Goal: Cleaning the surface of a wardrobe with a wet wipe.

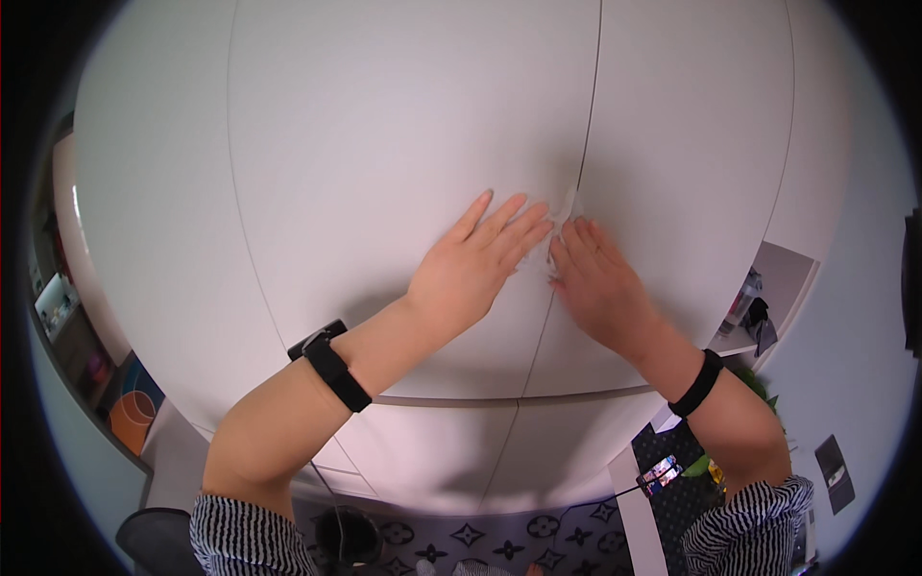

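A thin, whitish, see-through piece [569, 204], perhaps film or tissue, lies at the dark seam between two white cabinet doors. My left hand [473, 254] rests on the left cabinet door [403, 106] with its fingers spread, their tips reaching the edge of this piece. Just across the seam, my right hand [600, 278] lies against the right cabinet door [691, 125]. Its fingers are stretched out side by side over the piece, with the thumb side near the seam. Both hands partly cover the piece, so its full outline is hidden.
Lower white cabinet doors [432, 446] stand below a ledge. An open shelf [783, 278] at right holds a clear bottle and a dark item. Below are a dark bin [348, 534], a patterned floor mat [509, 547], a black chair [154, 542] and a cable [615, 493].
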Available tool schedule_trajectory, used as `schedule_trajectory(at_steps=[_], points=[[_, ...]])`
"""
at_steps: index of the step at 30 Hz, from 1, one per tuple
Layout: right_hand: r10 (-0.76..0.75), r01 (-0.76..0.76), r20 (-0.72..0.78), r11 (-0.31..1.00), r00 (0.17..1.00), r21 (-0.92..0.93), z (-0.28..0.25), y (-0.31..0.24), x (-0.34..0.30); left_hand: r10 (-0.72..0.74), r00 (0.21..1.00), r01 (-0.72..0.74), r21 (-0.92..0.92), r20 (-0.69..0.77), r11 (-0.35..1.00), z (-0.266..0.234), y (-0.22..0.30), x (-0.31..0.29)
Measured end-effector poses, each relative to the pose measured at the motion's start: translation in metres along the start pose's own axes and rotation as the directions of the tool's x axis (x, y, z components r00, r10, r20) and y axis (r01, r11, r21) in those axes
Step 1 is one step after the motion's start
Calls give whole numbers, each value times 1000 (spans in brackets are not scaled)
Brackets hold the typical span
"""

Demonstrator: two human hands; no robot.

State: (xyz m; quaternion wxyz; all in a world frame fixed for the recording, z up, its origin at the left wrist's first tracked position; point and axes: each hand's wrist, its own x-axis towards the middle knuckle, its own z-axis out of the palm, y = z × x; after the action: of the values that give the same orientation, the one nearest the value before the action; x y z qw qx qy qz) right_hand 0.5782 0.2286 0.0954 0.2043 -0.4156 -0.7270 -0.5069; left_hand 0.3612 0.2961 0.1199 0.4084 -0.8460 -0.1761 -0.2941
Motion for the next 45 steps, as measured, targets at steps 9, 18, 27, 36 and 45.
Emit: schedule_trajectory(at_steps=[9,18,27,36,45], points=[[-178,157,103,971,979,180,9,-8,-34,201,963,-230,156,181,961,15,16,-43],[-16,17,-152,1000,988,7,-16,19,73,-125,985,140,126,-116,982,-26,-44,8],[-57,78,-174,991,983,113,11,-23,70,-174,984,176,65,-38,982,-15,-43,-44],[-316,330,-99,925,943,188,20,-69,53,-225,974,225,-9,22,974,10,-12,-127],[-142,156,-95,975,985,159,5,-90,129,-376,922,385,101,-97,918,-31,-81,-115]])
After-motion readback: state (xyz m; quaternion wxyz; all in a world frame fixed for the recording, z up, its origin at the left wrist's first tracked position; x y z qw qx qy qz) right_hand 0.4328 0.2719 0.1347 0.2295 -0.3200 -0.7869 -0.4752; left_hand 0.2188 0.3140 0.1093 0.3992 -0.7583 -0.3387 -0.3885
